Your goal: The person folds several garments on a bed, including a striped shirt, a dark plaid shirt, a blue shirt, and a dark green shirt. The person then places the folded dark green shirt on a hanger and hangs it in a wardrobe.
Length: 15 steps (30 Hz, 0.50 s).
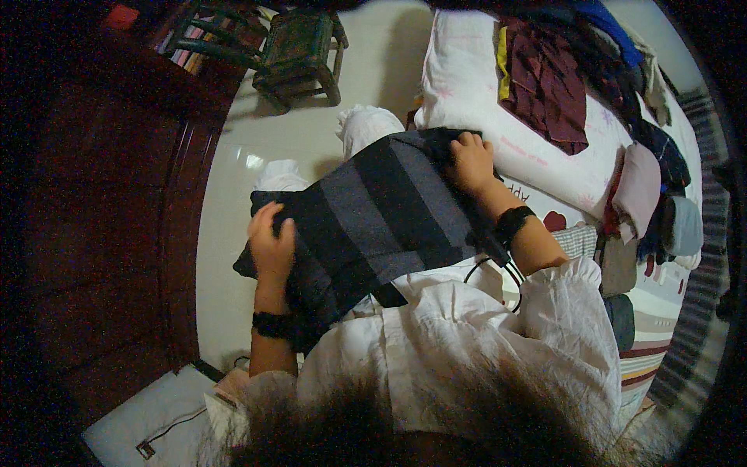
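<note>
A black garment with broad grey stripes (373,204) is spread across my lap, its cloth slanting up to the right. My right hand (474,160) has its fingers curled over the upper right corner of the cloth. At the left end, my left hand (271,242) lies against the fabric, thumb apart from the fingers; it is blurred, and whether it pinches the cloth is unclear. Under the garment my legs in white trousers (367,129) show at the far edge. A dark cord (513,280) loops out near my right forearm.
To the right is a bed with a folded white quilt (461,76), a maroon garment (545,87) and several rolled clothes, including a pink roll (637,190). A dark wooden stool (300,46) stands ahead. A dark wooden cabinet (117,192) lines the left, above a pale box-like object (157,420).
</note>
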Tool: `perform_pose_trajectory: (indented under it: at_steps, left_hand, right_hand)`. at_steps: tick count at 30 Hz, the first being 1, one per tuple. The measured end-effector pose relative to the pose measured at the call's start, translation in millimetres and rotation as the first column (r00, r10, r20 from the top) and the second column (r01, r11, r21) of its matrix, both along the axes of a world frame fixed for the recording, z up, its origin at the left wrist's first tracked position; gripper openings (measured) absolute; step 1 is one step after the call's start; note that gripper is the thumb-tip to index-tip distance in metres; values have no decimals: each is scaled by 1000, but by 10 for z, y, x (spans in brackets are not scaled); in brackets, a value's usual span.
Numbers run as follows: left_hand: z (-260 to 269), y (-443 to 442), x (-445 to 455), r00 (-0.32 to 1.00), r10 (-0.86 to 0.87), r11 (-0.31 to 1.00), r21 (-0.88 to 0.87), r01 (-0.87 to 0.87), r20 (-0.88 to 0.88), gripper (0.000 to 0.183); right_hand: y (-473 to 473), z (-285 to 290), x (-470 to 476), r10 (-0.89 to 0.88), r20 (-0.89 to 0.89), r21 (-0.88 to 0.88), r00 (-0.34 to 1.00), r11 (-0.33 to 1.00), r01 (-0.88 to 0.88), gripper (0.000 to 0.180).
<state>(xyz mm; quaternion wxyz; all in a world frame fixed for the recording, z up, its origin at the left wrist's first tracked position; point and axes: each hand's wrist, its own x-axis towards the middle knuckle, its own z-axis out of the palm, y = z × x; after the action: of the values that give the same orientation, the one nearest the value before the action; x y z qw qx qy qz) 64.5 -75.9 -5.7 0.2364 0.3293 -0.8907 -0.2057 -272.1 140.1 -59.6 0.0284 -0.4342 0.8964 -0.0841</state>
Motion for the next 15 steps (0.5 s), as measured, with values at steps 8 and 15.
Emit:
perform_pose_trajectory:
  at_steps: [8, 15]
  left_hand:
    - [-69, 121, -502, 962, -96, 994, -26, 106, 256, 52]
    - [-155, 65, -520, 958, -91, 995, -18, 100, 273, 46]
  right_hand:
    - [446, 387, -4, 328, 86, -169, 941, 935, -311, 24]
    - [848, 573, 284, 178, 271, -294, 946, 951, -95, 35]
